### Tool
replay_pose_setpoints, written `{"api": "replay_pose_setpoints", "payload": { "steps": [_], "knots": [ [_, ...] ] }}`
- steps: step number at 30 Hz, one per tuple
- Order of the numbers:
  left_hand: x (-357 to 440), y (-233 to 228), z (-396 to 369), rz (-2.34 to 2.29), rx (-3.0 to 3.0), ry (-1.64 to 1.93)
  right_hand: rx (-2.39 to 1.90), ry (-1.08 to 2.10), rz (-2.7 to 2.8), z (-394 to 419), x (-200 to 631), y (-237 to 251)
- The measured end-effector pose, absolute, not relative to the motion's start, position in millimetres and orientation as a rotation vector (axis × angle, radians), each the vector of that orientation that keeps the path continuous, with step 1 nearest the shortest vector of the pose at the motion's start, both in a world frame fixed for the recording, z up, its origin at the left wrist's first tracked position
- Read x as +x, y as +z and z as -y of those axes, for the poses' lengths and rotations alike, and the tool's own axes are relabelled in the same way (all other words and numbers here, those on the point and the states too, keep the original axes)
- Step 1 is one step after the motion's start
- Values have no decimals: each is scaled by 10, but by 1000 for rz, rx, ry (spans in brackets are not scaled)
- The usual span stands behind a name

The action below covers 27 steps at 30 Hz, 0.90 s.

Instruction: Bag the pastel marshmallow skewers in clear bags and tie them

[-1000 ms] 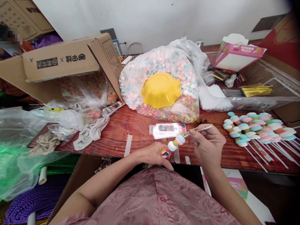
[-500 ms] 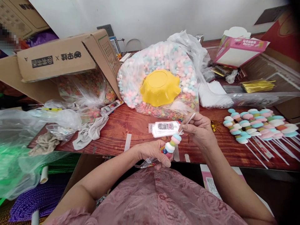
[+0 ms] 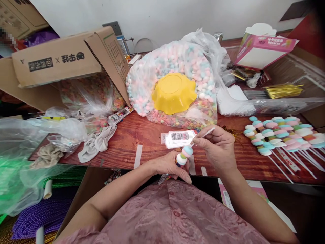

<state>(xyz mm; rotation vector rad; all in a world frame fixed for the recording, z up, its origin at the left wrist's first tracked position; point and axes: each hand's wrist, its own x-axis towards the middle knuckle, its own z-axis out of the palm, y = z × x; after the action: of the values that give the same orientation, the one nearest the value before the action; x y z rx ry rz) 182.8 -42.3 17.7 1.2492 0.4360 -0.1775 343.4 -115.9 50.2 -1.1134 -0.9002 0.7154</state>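
My right hand [image 3: 218,144] pinches the white stick of a marshmallow skewer [image 3: 187,151], threaded with blue, pink, green and white pieces. My left hand [image 3: 171,165] is closed round a clear printed bag [image 3: 164,178], at the table's front edge. The skewer's lower end goes down into the left hand, where the fingers hide it. Just behind the hands lies a stack of white cards with printed codes [image 3: 179,138]. To the right rest several finished-looking marshmallow skewers [image 3: 281,134], their sticks pointing toward me.
A big bag of marshmallows [image 3: 147,71] stands at the back, with an upturned yellow bowl [image 3: 174,93] on it. An open cardboard box [image 3: 61,57] is at left, near grey cloths [image 3: 98,144]. A clear tray [image 3: 286,104] holds gold ties [image 3: 284,90].
The skewer has sunk lower into my left hand, with fewer pieces showing above it. My right hand has moved slightly down, still on the stick.
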Motion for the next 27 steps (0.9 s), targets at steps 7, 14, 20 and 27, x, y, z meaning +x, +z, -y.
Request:
{"api": "replay_pose_setpoints", "payload": {
  "steps": [7,14,20,27],
  "knots": [
    [1818,135,432,-386,1229,-230,-1126,806,1060,1134,3422,487],
    [1748,344,191,-453,1964,-70,-1258,833,1212,1396,3765,315],
    [1776,384,121,-248,2830,-227,-1531,867,1621,1629,3714,162],
    [1842,599,163,-106,3051,344,-1555,885,1158,1663,3261,-222]
  ]
}}
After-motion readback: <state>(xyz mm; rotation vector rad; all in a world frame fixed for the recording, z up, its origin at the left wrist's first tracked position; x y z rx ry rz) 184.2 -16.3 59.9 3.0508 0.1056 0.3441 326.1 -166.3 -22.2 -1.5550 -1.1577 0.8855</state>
